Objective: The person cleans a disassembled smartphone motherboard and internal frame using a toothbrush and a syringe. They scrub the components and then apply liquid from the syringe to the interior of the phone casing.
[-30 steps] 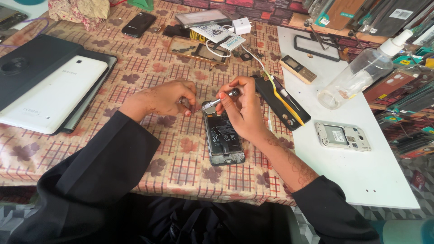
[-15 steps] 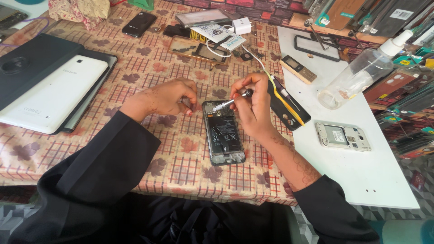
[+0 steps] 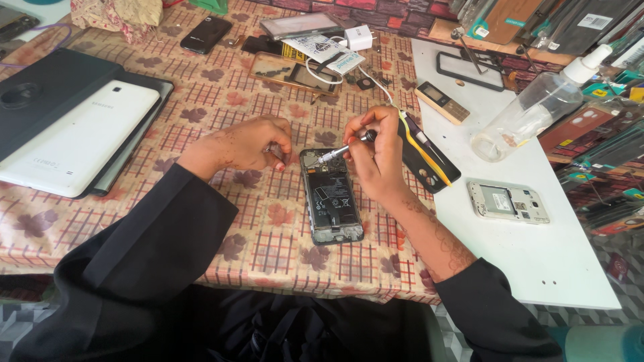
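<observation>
Centrally, we log an opened phone [image 3: 330, 196], back cover off, lying lengthwise on the checked tablecloth [image 3: 268, 248], its lower end well short of the cloth's near edge. Our right hand [image 3: 379, 157] is closed in a pinch on a small screwdriver [image 3: 345, 147], whose metal tip slants down to the phone's top end. Our left hand [image 3: 245, 144] rests curled, fingers drawn together, with the fingertips at the phone's upper left corner.

Just right of the right hand we note a black tool pouch [image 3: 429, 157] with a yellow stripe, lying across the seam where the cloth meets the white board [image 3: 537, 241]. On that board, well apart from the hands: a second stripped phone [image 3: 508, 202], silver-framed; a clear spray bottle [image 3: 533, 110] lying on its side; a slim bar-shaped handset [image 3: 442, 102]; an empty black phone frame [image 3: 469, 70].

To the left, a white tablet [image 3: 74, 137] lies on a black folio case [image 3: 40, 94], close to the cloth's left edge. Bare cloth lies between it and the left forearm, and more below the phone.

Along the far edge we list a dark phone [image 3: 206, 33], a white charger [image 3: 360, 37] with its cable, and packaged parts; that strip is crowded.
</observation>
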